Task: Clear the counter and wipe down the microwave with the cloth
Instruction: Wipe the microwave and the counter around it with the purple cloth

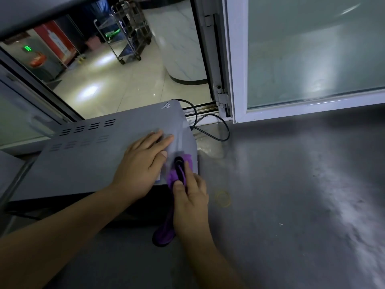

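Observation:
The grey microwave (pixel 100 151) stands on the dark counter (pixel 291 205) at the left, its vented top facing me. My left hand (pixel 141 163) rests flat on the top near the right edge, fingers straight. My right hand (pixel 191 201) grips a purple cloth (pixel 177 174) with a dark strip in it and presses it against the microwave's upper right front corner. The cloth's loose end (pixel 164 232) hangs down in front of the microwave.
A black power cord (pixel 216 130) loops on the counter behind the microwave. A yellowish rubber band (pixel 223 198) lies to the right of my right hand. A white-framed frosted window (pixel 312 59) stands at the back; an open hatch shows a tiled room with a cart (pixel 125 32).

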